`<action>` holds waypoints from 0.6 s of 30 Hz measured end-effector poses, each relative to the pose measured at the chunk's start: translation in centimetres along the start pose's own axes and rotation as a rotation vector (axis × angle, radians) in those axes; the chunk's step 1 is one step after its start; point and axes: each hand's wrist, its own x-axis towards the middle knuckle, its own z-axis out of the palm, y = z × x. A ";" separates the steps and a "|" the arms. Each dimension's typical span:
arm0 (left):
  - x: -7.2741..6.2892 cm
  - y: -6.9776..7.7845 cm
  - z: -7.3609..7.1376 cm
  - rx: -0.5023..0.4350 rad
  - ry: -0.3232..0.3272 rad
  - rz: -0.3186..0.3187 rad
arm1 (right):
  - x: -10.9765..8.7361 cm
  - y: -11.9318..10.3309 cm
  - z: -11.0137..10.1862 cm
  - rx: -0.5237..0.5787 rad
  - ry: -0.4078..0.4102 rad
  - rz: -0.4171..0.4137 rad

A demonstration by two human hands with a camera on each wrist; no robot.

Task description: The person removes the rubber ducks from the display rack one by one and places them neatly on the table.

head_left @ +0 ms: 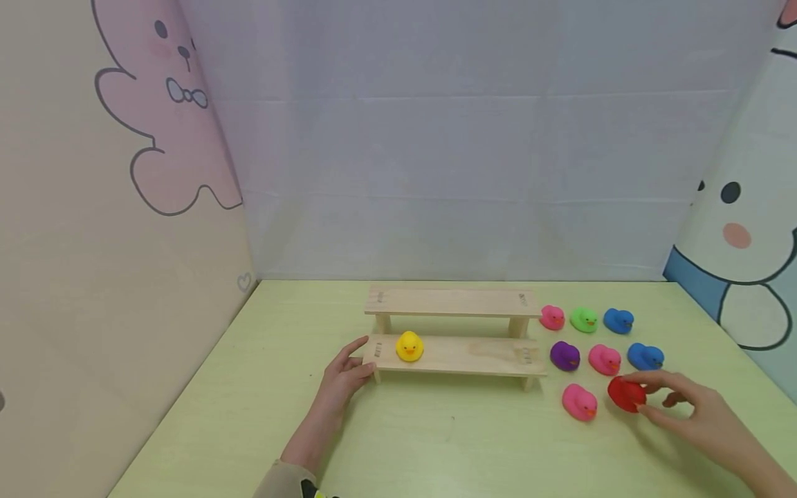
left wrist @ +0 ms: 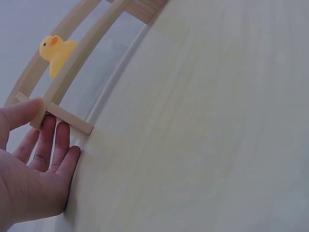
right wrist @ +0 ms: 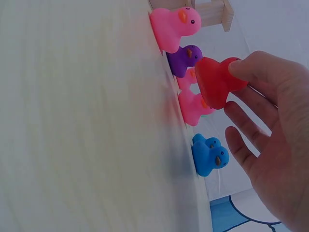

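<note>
A two-step wooden shelf (head_left: 461,354) stands mid-table, with a yellow rubber duck (head_left: 409,346) on the left part of its lower step. My left hand (head_left: 341,379) grips the left end of that step, thumb on top and fingers beneath, as the left wrist view shows. Between thumb and fingers, my right hand (head_left: 697,408) pinches a red rubber duck (right wrist: 215,82), lifted off the table in the right wrist view. Just left of it sits a pink duck (head_left: 580,402). Behind are a purple duck (head_left: 565,355), another pink duck (head_left: 605,360) and a blue duck (head_left: 645,356).
Farther back, right of the shelf, stand a pink duck (head_left: 552,317), a green duck (head_left: 584,319) and a second blue duck (head_left: 618,320). A pale curtain (head_left: 461,173) hangs behind the light table (head_left: 249,429), with cartoon-printed cloth on both sides.
</note>
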 end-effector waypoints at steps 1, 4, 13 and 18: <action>0.0 0.0 0.0 -0.001 0.002 0.000 | 0.0 0.2 0.0 0.007 -0.019 0.005; 0.0 0.0 0.0 -0.002 0.004 -0.001 | -0.1 0.7 -0.1 0.024 -0.060 0.008; -0.1 0.1 0.1 -0.003 -0.001 -0.001 | 0.2 1.5 -0.4 0.038 -0.188 0.077; -0.2 0.2 0.1 -0.006 0.001 0.002 | 0.3 1.9 -0.4 0.047 -0.210 0.090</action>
